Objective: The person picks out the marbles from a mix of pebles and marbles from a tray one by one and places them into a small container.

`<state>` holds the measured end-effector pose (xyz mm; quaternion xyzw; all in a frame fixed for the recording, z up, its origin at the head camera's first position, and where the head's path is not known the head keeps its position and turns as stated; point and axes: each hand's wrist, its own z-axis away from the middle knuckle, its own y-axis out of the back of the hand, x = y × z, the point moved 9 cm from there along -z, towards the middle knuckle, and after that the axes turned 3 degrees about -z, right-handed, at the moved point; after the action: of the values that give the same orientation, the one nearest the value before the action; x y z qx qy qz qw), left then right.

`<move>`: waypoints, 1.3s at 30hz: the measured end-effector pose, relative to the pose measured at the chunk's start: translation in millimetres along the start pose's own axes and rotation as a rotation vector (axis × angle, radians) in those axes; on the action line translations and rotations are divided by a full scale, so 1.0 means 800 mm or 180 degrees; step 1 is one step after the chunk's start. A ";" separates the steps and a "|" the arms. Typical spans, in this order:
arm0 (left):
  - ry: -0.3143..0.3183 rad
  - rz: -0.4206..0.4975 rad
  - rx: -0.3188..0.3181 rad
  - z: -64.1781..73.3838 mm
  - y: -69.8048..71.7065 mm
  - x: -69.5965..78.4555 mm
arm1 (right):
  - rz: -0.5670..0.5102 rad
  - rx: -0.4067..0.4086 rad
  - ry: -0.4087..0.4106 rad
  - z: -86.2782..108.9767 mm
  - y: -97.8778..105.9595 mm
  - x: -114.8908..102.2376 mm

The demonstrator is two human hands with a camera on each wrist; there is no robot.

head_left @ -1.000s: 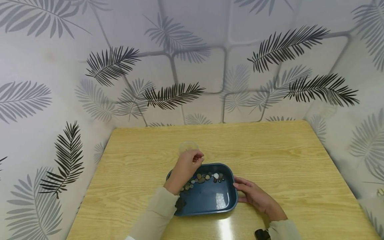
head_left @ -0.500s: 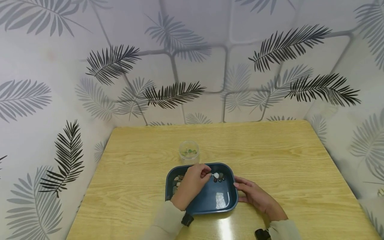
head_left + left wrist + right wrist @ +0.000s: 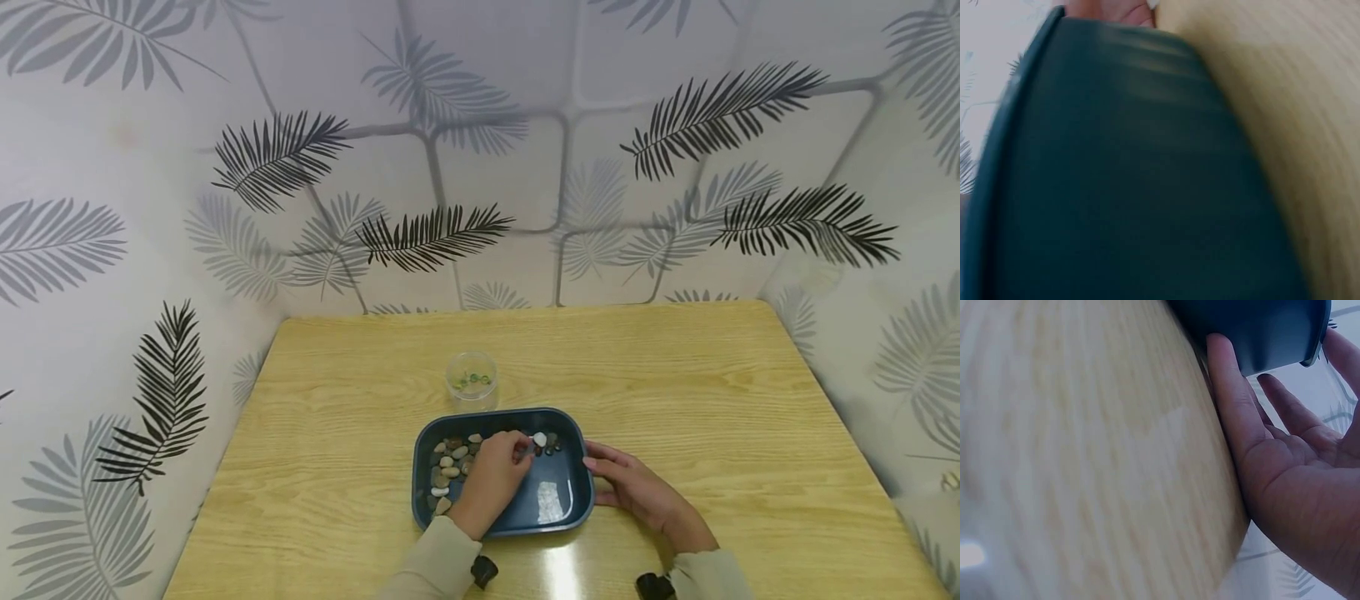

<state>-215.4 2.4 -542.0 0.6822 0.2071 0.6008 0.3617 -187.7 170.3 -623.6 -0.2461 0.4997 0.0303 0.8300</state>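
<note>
A dark blue tray [image 3: 555, 527] holds pebbles and small dark stones along its left and far sides. My left hand [image 3: 491, 475] reaches down into it with bent fingers, its thumb and forefinger near a white stone [image 3: 540, 438] and the darker stones [image 3: 552, 444] beside it. Whether anything is between those fingertips is too small to tell. More pebbles [image 3: 450, 472] lie left of this hand. At the tray's right end, my right hand [image 3: 637, 492] touches the outer wall. The right wrist view shows its fingers [image 3: 1225, 375] fairly straight against the tray wall [image 3: 1260, 328].
Behind the tray stands a clear round container [image 3: 472, 382] with several small green pieces inside. The wooden table [image 3: 720, 400] meets a leaf-patterned wall covering [image 3: 510, 183] at its back and sides. In the left wrist view, the tray's outer wall [image 3: 1122, 162] fills most of the frame.
My left hand has come down from the clear container into the tray and shifted right, uncovering the container and the left-hand pebbles. My right hand has stayed at the tray's end.
</note>
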 end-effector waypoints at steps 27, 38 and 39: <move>0.0211 -0.0240 -0.0144 -0.020 -0.032 -0.010 | 0.0065 0.0025 0.0002 -0.002 -0.001 -0.004; 0.0087 -0.0266 -0.0257 -0.019 -0.043 -0.006 | 0.0029 -0.0032 0.0054 -0.001 -0.002 -0.001; 0.0079 -0.0273 -0.0247 -0.019 -0.043 -0.006 | 0.0046 -0.0037 0.0062 -0.001 -0.002 -0.001</move>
<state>-225.4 25.4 -570.5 0.6506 0.2171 0.6008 0.4107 -188.1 169.0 -622.7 -0.2475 0.5094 0.0369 0.8233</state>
